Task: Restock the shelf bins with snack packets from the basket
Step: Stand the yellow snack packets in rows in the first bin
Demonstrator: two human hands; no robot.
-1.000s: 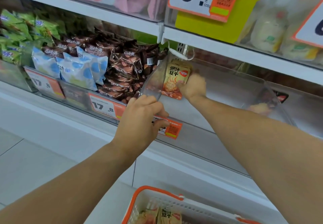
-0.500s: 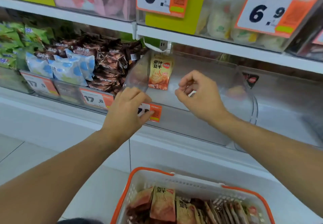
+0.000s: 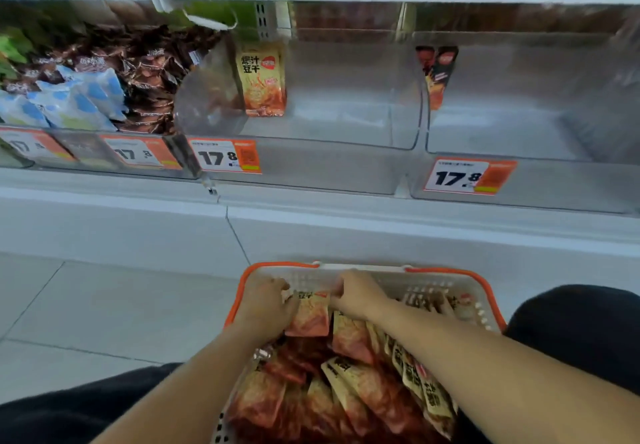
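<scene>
Head view: left hand (image 3: 265,301) and right hand (image 3: 356,293) both pinch one orange snack packet (image 3: 308,315) at the far end of the basket (image 3: 450,272). Probably light, soft, slick film; best held by the top corners. Target bin (image 3: 311,139) holds one packet.

Basket (image 3: 486,291) near end cut off; green packets (image 3: 14,50) blurred, perhaps snacks.
</scene>
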